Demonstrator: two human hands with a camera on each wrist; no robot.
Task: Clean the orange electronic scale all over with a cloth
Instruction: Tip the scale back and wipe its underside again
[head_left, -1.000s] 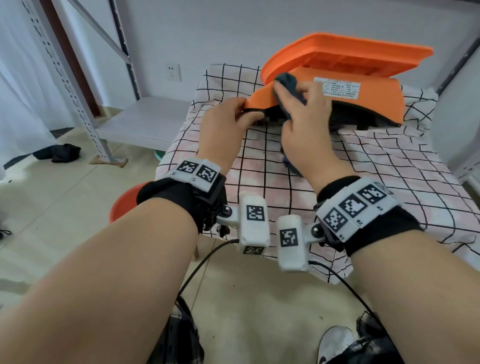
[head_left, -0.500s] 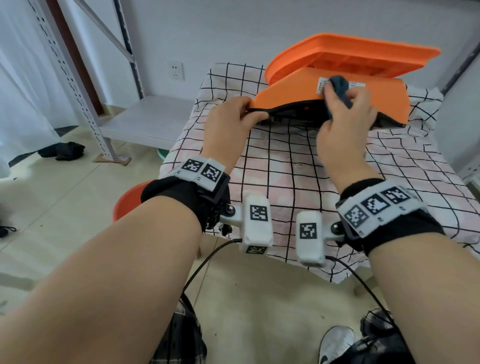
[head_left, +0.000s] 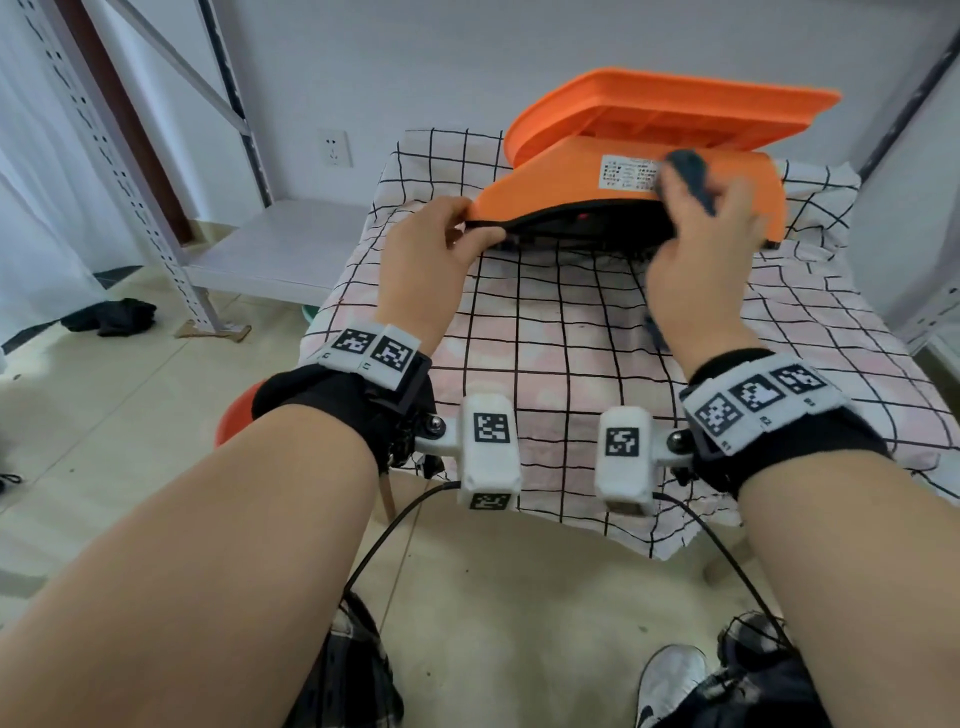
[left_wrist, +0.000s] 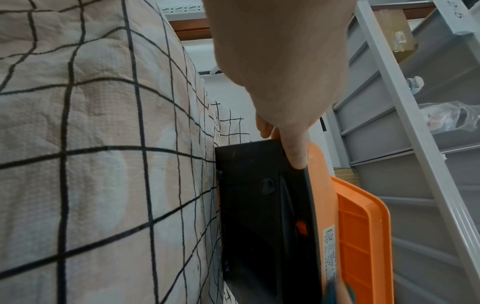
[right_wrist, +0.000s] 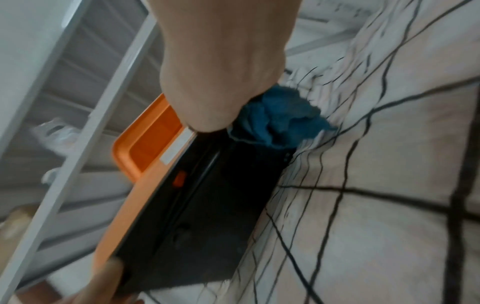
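The orange electronic scale (head_left: 566, 195) stands tilted on its far edge on the checked cloth, its black underside (left_wrist: 259, 205) toward me and its orange tray (head_left: 675, 111) behind. My left hand (head_left: 441, 244) pinches the scale's near left corner, thumb (left_wrist: 294, 152) on the black rim. My right hand (head_left: 701, 244) grips a dark blue cloth (head_left: 691, 176) and presses it on the orange body beside the white label (head_left: 626, 174). In the right wrist view the blue cloth (right_wrist: 280, 125) bunches under my palm against the scale (right_wrist: 135, 205).
A pink-white checked sheet (head_left: 571, 338) covers the table. Grey metal shelving (head_left: 130, 171) stands to the left and a rack upright (head_left: 904, 98) to the right. A wall socket (head_left: 335, 148) is behind. A red stool (head_left: 236, 415) sits at the table's left edge.
My right hand has slid the blue cloth rightward along the scale's orange body, from the left corner past the white label. The left hand kept its hold on the corner.
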